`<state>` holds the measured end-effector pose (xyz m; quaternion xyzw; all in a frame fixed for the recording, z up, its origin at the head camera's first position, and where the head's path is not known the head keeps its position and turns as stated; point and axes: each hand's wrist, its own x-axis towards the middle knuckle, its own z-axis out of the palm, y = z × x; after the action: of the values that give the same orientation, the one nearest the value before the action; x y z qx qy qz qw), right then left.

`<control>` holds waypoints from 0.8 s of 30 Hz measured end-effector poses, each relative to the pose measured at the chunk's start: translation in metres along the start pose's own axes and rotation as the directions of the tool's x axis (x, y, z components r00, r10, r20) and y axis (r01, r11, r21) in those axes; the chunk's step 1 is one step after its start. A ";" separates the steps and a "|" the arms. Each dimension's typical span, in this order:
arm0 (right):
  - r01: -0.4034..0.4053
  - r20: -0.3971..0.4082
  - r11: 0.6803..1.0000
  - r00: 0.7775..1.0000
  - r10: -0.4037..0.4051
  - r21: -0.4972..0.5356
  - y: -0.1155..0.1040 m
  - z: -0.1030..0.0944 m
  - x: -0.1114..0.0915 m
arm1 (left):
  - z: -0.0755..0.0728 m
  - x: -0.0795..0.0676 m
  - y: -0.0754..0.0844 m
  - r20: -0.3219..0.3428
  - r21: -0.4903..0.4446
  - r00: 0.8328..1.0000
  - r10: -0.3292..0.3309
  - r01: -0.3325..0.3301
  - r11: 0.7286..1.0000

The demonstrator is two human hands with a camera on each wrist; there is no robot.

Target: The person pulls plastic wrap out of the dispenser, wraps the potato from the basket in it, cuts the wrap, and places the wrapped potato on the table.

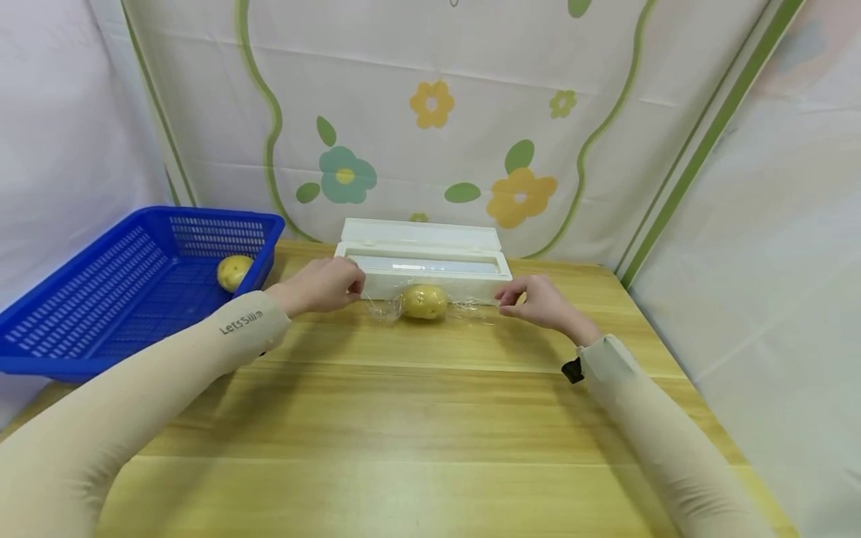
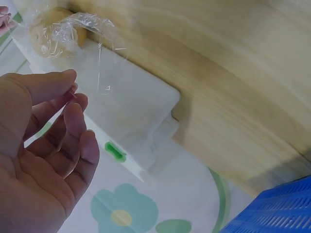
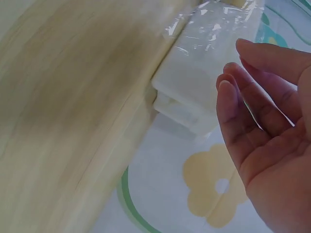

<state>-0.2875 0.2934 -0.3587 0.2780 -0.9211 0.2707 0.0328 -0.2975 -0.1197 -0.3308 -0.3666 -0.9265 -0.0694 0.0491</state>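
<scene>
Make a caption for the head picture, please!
Left hand and right hand flank a film-covered potato before an open white box; another potato sits in the blue basket.

The 2 long, snug sleeves are pale beige. The left sleeve (image 1: 155,388), nearer the blue basket (image 1: 40,365), bears dark lettering (image 1: 242,323), roughly "Let'sSlim", close to its cuff. The right sleeve (image 1: 662,433), farther from the basket, has a greyish patch (image 1: 622,357) at the cuff; a small black piece (image 1: 573,370) juts out on the basket-facing side. Creases mark both sleeves. Left hand (image 1: 321,285) and right hand (image 1: 541,302) are bare.
</scene>
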 end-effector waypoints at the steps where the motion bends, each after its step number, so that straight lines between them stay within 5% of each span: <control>1: 0.019 0.001 1.000 1.000 -0.019 -0.017 0.002 0.001 0.000 | 0.001 -0.001 0.000 0.004 0.001 1.000 -0.002 0.002 1.000; 5: 0.076 0.003 0.995 0.997 -0.076 -0.067 0.007 0.002 0.001 | 0.002 -0.007 0.000 0.018 -0.003 1.000 -0.021 0.021 1.000; 13: -0.012 0.002 0.997 1.000 0.012 -0.082 -0.004 -0.002 0.007 | 0.004 -0.007 0.003 -0.024 -0.019 0.997 -0.074 0.074 0.997; 24: 0.093 -0.087 0.982 0.990 -0.108 -0.162 -0.012 0.010 0.018 | 0.023 0.013 0.002 -0.092 -0.058 0.988 -0.125 0.120 0.991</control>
<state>-0.2952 0.2715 -0.3576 0.3073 -0.9218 0.2079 0.1125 -0.3063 -0.1056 -0.3513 -0.3065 -0.9417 -0.1139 0.0795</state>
